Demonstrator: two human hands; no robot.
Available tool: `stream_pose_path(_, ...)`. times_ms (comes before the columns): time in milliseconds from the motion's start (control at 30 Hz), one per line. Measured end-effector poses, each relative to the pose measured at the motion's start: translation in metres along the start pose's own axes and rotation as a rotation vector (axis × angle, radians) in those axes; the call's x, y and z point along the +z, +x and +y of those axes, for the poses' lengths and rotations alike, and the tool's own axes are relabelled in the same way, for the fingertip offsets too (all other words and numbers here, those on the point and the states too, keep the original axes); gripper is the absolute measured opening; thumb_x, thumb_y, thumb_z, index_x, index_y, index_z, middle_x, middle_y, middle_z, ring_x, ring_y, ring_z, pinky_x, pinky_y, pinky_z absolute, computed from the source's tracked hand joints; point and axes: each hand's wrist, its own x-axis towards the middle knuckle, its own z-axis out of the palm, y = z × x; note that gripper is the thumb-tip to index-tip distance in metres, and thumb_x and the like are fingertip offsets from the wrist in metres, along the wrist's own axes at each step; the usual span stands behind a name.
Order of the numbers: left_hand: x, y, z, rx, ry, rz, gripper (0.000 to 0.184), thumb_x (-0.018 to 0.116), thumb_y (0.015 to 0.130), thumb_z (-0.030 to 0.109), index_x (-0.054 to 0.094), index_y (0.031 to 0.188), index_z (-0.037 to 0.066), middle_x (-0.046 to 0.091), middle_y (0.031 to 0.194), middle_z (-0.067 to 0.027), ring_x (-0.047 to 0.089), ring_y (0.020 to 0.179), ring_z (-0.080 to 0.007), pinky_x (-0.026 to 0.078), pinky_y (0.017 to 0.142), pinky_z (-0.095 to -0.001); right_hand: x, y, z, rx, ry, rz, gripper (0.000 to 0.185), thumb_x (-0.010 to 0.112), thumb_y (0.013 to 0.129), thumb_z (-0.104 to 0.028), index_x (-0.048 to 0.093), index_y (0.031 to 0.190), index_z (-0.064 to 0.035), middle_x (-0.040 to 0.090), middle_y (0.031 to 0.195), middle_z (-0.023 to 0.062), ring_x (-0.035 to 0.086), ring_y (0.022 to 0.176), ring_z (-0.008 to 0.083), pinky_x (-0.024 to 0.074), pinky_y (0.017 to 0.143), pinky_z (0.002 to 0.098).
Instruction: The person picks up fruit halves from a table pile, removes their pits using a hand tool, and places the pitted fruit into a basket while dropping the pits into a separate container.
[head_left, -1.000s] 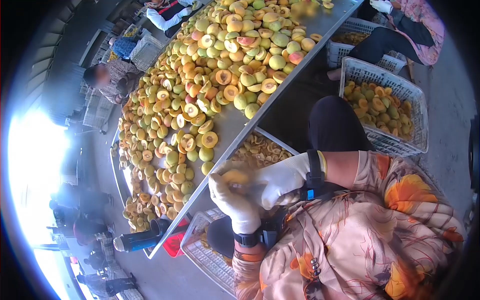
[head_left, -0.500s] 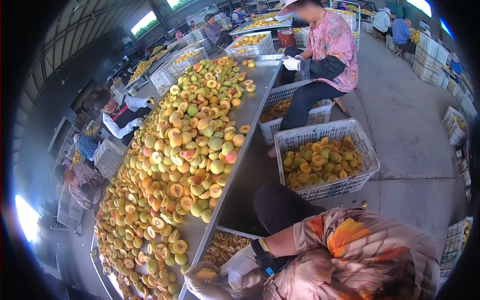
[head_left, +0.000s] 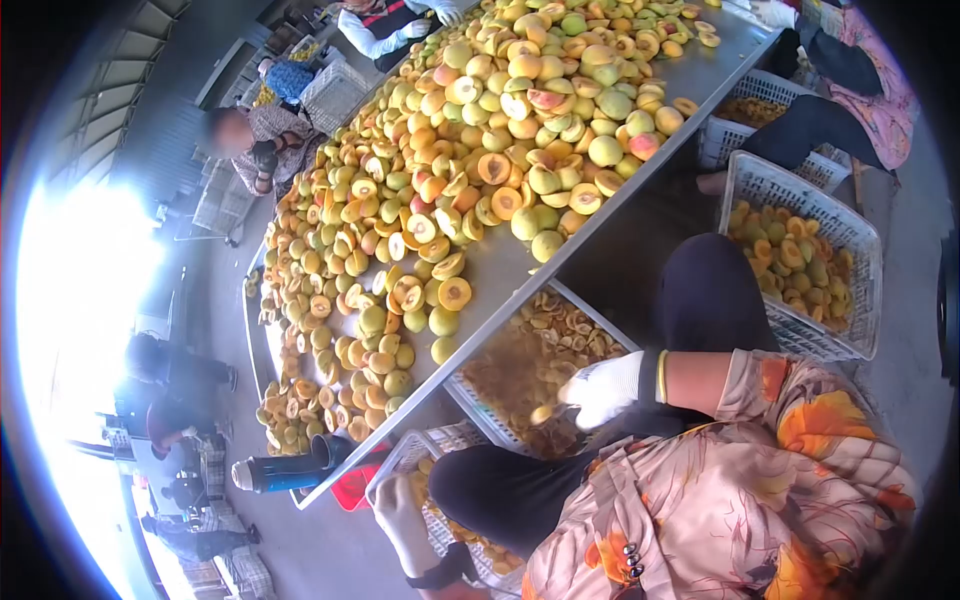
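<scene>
My right hand (head_left: pixel 603 390), in a white glove with fingers curled and blurred, is over a crate (head_left: pixel 612 330) holding halved fruit. A small yellow fruit piece (head_left: pixel 541 414) is at its fingertips; I cannot make out whether it is gripped or falling. Lower down, my left hand (head_left: pixel 402 515), also gloved, reaches by the rim of another white crate (head_left: pixel 440 438) with yellow fruit pieces in it. Its fingers do not show clearly. Many halved yellow-green stone fruits, like peaches or apricots (head_left: pixel 470 150), are heaped on the metal table (head_left: pixel 520 255) ahead.
A dark blue flask (head_left: pixel 290 472) lies at the table's near corner, above a red container (head_left: pixel 355 487). At right stands a white crate (head_left: pixel 868 255) of fruit, close to my knee (head_left: pixel 710 285). Co-workers sit across the table and at upper right; one person (head_left: pixel 275 140) is at left.
The view has swung down and left. My hands, earlier close together at the table edge with a fruit, are now apart: the right over the crate, the left lower by another crate.
</scene>
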Motion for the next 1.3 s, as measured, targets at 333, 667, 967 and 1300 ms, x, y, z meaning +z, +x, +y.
stream_pose_path(333, 0.145, 0.136, 0.142, 0.546, 0.483, -0.028, 0.047, 0.075, 0.087, 0.035, 0.068, 0.119, 0.000, 0.062, 0.118, -0.0232, 0.058, 0.112, -0.0406, 0.047, 0.094, -0.0500, 0.009, 0.012, 0.028, 0.038, -0.217, 0.271, 0.035, 0.063, 0.083, -0.019, 0.068, 0.114, -0.0049, 0.072, 0.110, 0.0178, 0.069, 0.102, 0.0385, 0.0547, 0.088, 0.0477)
stream_pose_path(667, 0.235, 0.168, 0.176, 0.677, 0.630, -0.202, 0.052, 0.078, 0.082, 0.036, 0.065, 0.117, 0.000, 0.059, 0.118, -0.0251, 0.054, 0.115, -0.0424, 0.046, 0.095, -0.0519, 0.004, 0.013, 0.030, -0.049, -0.111, 0.271, 0.035, 0.060, 0.084, -0.016, 0.062, 0.118, -0.0042, 0.072, 0.098, 0.0192, 0.069, 0.093, 0.0392, 0.0540, 0.079, 0.0491)
stream_pose_path(967, 0.191, 0.093, 0.169, 0.252, -0.657, -0.289, 0.025, 0.075, 0.085, 0.007, 0.058, 0.103, 0.001, 0.057, 0.097, -0.0040, 0.054, 0.088, -0.0147, 0.050, 0.080, -0.0311, -0.007, -0.001, 0.034, -0.129, -0.086, 0.636, 0.023, 0.068, 0.080, -0.022, 0.065, 0.094, -0.0037, 0.070, 0.085, 0.0201, 0.070, 0.081, 0.0393, 0.0551, 0.073, 0.0495)
stream_pose_path(1300, 0.143, -0.037, 0.158, 0.012, -1.342, -0.428, 0.049, 0.056, 0.105, 0.043, 0.057, 0.132, 0.002, 0.067, 0.107, -0.0137, 0.065, 0.092, -0.0246, 0.055, 0.085, -0.0398, 0.022, 0.009, -0.043, -0.432, -0.021, 0.690, 0.025, 0.068, 0.091, -0.017, 0.056, 0.109, -0.0042, 0.067, 0.079, 0.0202, 0.067, 0.065, 0.0390, 0.0486, 0.057, 0.0474)
